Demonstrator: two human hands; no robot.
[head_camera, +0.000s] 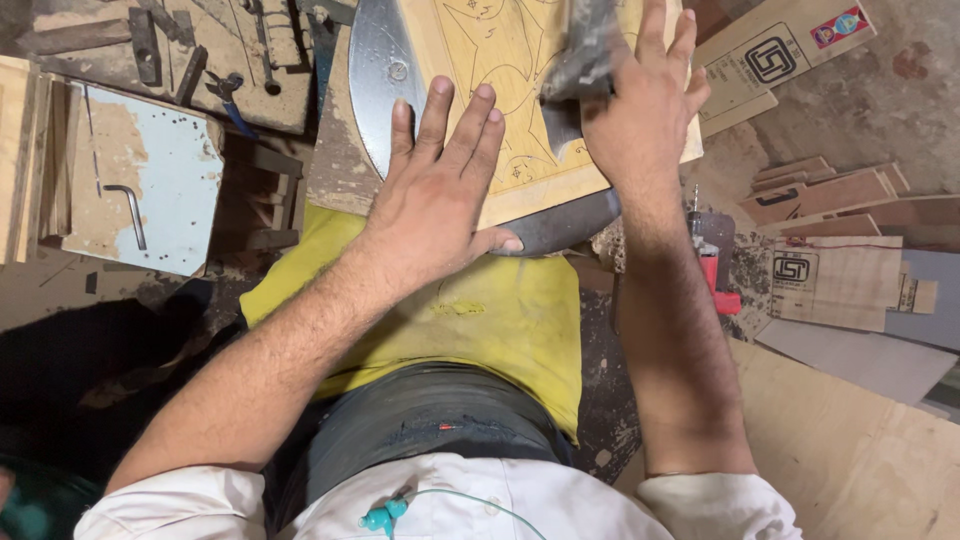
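Currently: left hand (440, 190) flat, fingers spread, pressing down on near-left part of wooden panel (520, 90). Right hand (640, 110) closed around dark, blurred tool (580, 60), resting on panel's right half; tool kind unclear, grip partly hidden. Panel sits on round metal plate (375, 85), directly ahead of yellow cloth (500, 310) on lap, corner pointing toward body. Long axis roughly away from body, tilted right. Both hands on panel; right hand further up it, tool just left of that hand, over the carved lines. Panel look: pale wood, thin, incised star-and-curl pattern with small punched dots near lower edge. Left of panel: blue-white metal plate (150, 180) with hex key (125, 210). Right of panel: stacked plywood offcuts (830, 200), red tool (715, 275).
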